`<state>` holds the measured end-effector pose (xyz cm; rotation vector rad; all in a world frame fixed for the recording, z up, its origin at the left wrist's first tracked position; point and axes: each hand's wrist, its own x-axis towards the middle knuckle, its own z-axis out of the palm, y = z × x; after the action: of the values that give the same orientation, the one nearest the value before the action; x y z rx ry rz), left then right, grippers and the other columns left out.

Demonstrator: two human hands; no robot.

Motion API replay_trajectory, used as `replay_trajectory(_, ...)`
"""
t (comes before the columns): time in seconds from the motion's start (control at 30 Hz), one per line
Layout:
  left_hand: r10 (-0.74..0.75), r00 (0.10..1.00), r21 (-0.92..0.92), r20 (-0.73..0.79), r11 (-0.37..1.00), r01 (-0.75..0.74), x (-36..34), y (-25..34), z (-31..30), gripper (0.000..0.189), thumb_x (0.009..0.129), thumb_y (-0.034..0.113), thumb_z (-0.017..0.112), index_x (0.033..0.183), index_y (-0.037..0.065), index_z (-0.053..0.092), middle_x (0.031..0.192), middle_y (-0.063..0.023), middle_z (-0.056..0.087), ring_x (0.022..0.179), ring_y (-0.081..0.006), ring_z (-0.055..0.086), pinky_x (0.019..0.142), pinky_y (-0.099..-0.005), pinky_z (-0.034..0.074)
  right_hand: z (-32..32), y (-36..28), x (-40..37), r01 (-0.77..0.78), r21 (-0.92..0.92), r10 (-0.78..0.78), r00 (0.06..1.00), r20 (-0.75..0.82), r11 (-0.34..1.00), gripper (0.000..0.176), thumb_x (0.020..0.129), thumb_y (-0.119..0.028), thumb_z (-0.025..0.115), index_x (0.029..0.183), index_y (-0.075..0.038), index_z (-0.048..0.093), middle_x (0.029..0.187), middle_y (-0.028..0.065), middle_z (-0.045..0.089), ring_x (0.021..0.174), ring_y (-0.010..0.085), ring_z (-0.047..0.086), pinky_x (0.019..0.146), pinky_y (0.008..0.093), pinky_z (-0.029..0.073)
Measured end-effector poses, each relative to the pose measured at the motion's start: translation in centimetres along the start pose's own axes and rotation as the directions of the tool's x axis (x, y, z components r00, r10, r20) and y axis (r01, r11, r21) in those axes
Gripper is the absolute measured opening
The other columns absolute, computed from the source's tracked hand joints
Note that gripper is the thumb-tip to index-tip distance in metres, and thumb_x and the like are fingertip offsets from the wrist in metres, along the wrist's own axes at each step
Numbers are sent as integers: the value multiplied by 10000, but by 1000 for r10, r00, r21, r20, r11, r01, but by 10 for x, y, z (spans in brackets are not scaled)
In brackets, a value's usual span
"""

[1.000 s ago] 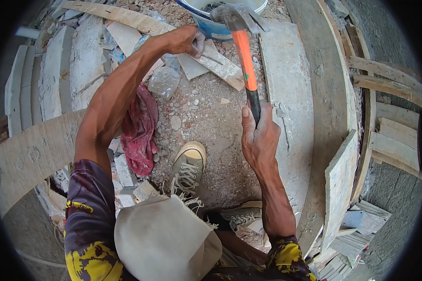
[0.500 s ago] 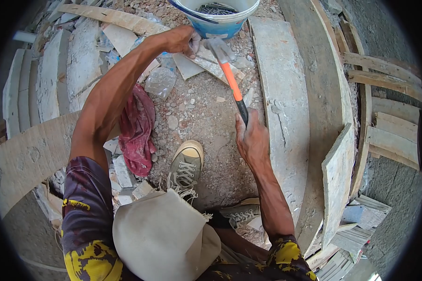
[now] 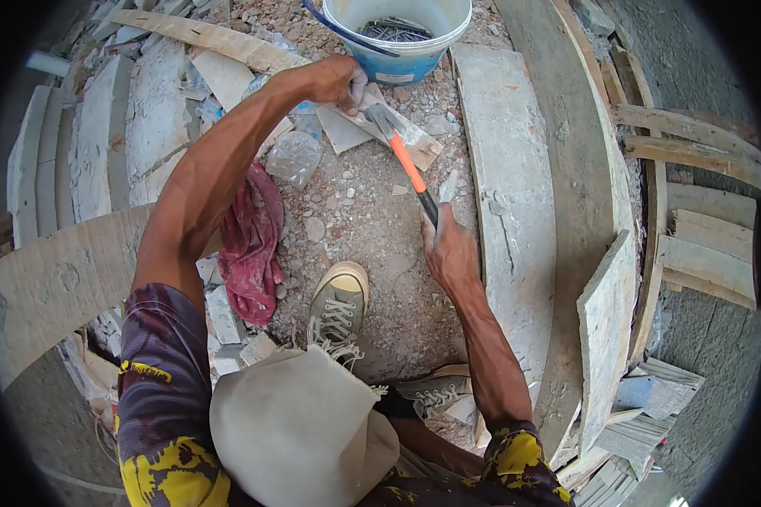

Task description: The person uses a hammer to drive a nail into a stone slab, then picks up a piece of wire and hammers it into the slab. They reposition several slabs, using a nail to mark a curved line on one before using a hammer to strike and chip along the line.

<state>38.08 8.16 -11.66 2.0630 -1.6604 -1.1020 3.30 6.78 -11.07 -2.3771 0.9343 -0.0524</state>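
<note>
The fingers of our right hand (image 3: 450, 252) are gripping the hammer (image 3: 407, 163) by its black handle; those of our left hand (image 3: 338, 83) are curling at the slat (image 3: 420, 145), and we cannot tell whether they are pinching anything. The hammer's head is sitting over the slat, short of its near-right end and just beside our left fingertips, so we should be aiming squarely and leaving those fingertips clear. The slat is lying on rubbly ground (image 3: 372, 232), so we should be bracing it against rocking. Beyond its far edge, a bucket (image 3: 410, 70) is holding nails (image 3: 395, 32).
</note>
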Motion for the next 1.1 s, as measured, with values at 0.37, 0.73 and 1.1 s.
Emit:
replay_trajectory(0.37, 54, 994, -71, -95, 996, -61, 14, -23, 10, 148, 629, 28, 797, 742, 25, 701, 715, -62, 681, 681, -164, 628, 636, -305, 486, -11, -12, 15, 86, 38, -81, 990, -118, 996, 232, 950, -247, 573, 1005, -42, 480, 651, 246, 593, 603, 461, 596, 510, 510, 447)
replay_trajectory(0.73, -41, 999, -9, -9, 999, 41, 13, -15, 1, 367, 583, 117, 849, 897, 12, 689, 815, -113, 687, 760, -241, 642, 718, -360, 505, -14, -14, 21, 94, 3, -92, 987, -130, 996, 295, 983, -305, 510, 985, -14, 466, 623, 226, 576, 569, 434, 600, 507, 474, 449)
replay_trajectory(1.1, -182, 975, -163, 130, 966, 202, 18, -15, -1, 321, 594, 23, 809, 870, -5, 645, 805, -86, 683, 716, -175, 645, 623, -326, 536, -18, -16, 21, 4, -135, 3, 999, 47, 991, 278, 965, -306, 527, 935, -38, 461, 685, 237, 608, 637, 458, 604, 552, 544, 442)
